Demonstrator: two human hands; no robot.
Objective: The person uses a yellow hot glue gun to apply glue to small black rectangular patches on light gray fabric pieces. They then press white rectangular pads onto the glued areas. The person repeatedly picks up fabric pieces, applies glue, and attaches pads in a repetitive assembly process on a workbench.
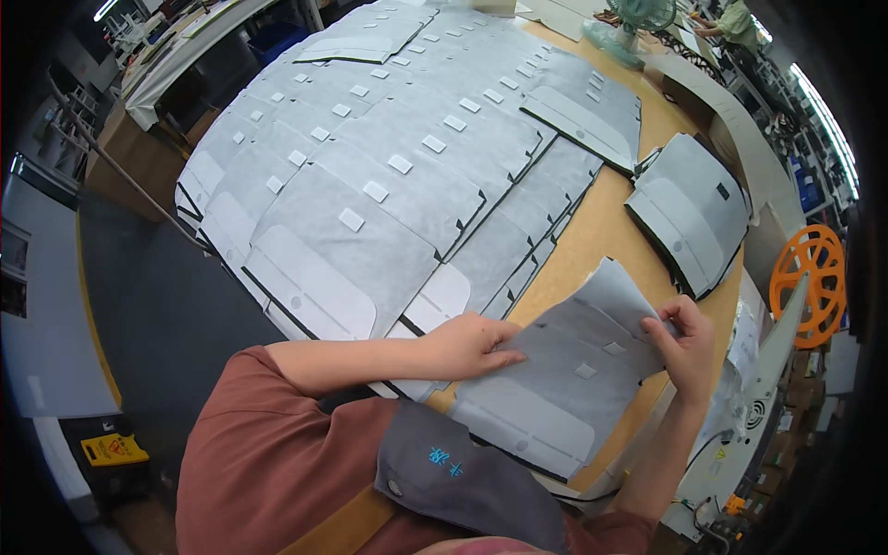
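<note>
I hold a grey fabric panel [564, 351] at the near edge of the table, its far end lifted and its near end lower. Two small pale rectangles sit on it, and a lighter band with rounded corners crosses the near end. My left hand [472, 347] is closed on the panel's left edge, thumb on top. At the right edge, my right hand [684, 344] pinches the panel between thumb and fingers. Just beyond my left hand, many overlapping grey panels [416, 194] with pale rectangles and black edging cover much of the table.
A separate stack of grey panels [694, 213] lies to the right on the tan tabletop [592, 240]. Farther off stand a green fan [638, 18] and a person [735, 23]. An orange reel [807, 285] is at the right; a yellow floor sign [115, 450] is at lower left.
</note>
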